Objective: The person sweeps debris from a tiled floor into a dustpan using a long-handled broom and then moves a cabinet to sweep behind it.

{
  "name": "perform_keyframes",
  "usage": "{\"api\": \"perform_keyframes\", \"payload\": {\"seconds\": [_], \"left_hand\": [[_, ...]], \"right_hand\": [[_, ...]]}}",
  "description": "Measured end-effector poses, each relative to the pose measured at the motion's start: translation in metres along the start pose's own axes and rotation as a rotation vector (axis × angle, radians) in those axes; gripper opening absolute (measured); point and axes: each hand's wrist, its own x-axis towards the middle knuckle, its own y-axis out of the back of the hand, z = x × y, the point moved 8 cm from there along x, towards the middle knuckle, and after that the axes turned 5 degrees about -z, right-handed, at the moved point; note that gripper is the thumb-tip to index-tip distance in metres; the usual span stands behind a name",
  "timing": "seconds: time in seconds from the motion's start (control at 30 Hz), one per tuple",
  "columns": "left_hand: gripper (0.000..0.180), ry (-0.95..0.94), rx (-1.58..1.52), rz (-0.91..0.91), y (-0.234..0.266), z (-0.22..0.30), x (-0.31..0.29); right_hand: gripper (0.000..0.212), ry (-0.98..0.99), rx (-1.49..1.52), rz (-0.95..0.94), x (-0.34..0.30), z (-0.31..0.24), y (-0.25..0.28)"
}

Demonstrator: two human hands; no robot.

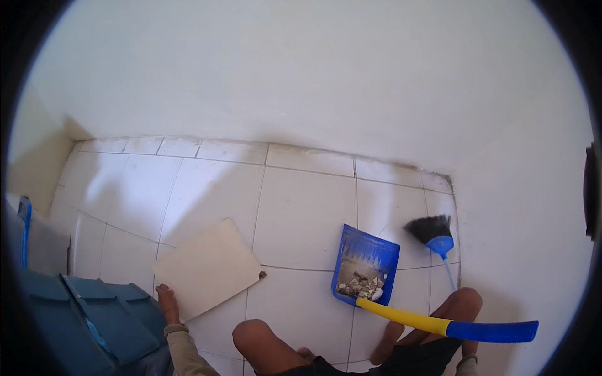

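Tile [210, 269] in closed left fingers [162, 289], right fingers hidden, grip unclear; rubble [362, 288] in blue dustpan [389, 252]

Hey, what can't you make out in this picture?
All in the head view:
Right hand: mostly hidden by the dustpan handle; grip unclear.
Broom handle: far end hidden behind the right knee.
Dark lump at the cream panel's corner: too small to identify.
Dark object, far right: cut off by the picture's dark edge.
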Motion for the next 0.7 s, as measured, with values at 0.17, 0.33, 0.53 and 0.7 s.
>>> {"api": "perform_keyframes", "payload": {"seconds": [0.17,0.33,0.53,0.7], "left_hand": [[0.017,-0.309,0.305,0.035,0.072,0.134,-0.039],[0.016,-0.157,0.049,0.117,0.167,0.230,-0.070],[0.017,-0.104,-0.286,0.086,0.197,0.322,-0.091],[0.031,-0.402,-0.267,-0.123,0.216,0.374,-0.104]], "right_hand": [[0.043,-0.301,0.048,-0.323,0.044,-0.043,0.080],[0.047,-0.095,0.130,-0.258,0.111,-0.048,0.083],[0.042,-0.206,0.218,-0.352,0.110,-0.048,0.126],[0.039,-0.294,0.222,-0.485,0.082,-0.036,0.181]]}}
